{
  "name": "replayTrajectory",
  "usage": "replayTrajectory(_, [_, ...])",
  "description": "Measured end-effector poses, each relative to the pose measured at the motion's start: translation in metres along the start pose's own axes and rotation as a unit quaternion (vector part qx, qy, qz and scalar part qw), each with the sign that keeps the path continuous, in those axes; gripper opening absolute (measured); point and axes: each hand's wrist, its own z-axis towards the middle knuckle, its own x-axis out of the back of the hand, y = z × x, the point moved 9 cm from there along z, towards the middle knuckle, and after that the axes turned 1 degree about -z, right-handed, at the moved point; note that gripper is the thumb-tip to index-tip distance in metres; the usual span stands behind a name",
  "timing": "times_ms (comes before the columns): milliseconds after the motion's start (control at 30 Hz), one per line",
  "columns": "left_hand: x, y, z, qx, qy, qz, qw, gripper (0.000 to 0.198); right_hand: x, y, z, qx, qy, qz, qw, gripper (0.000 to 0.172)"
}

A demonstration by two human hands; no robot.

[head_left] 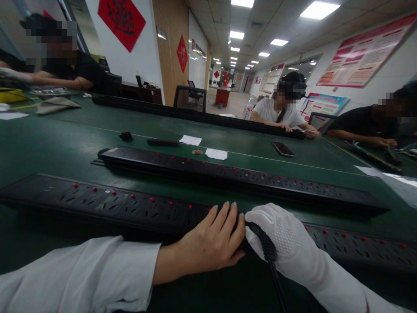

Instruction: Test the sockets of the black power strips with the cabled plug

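Observation:
A long black power strip (107,202) with red dots lies across the green table right in front of me. My bare left hand (211,243) rests on its near edge with fingers laid together over the top. My right hand (286,243), in a white glove, is closed around a black plug and cable (272,265) at the strip's front edge. The two hands touch at the fingertips. The cable runs down out of view.
A second black power strip (228,174) lies parallel behind the first. Farther back are paper slips (216,154), a phone (282,148), a small black part (125,136) and a third strip (195,116). Other people sit at the far left and right of the green table (58,148).

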Motion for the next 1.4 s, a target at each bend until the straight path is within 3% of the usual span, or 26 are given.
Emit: replayTrajectory(1400, [-0.0011, 0.0006, -0.0001, 0.000, -0.003, -0.001, 1.000, 0.054, 0.0007, -0.0018, 0.0013, 0.005, 0.006, -0.009, 1.000, 0.015])
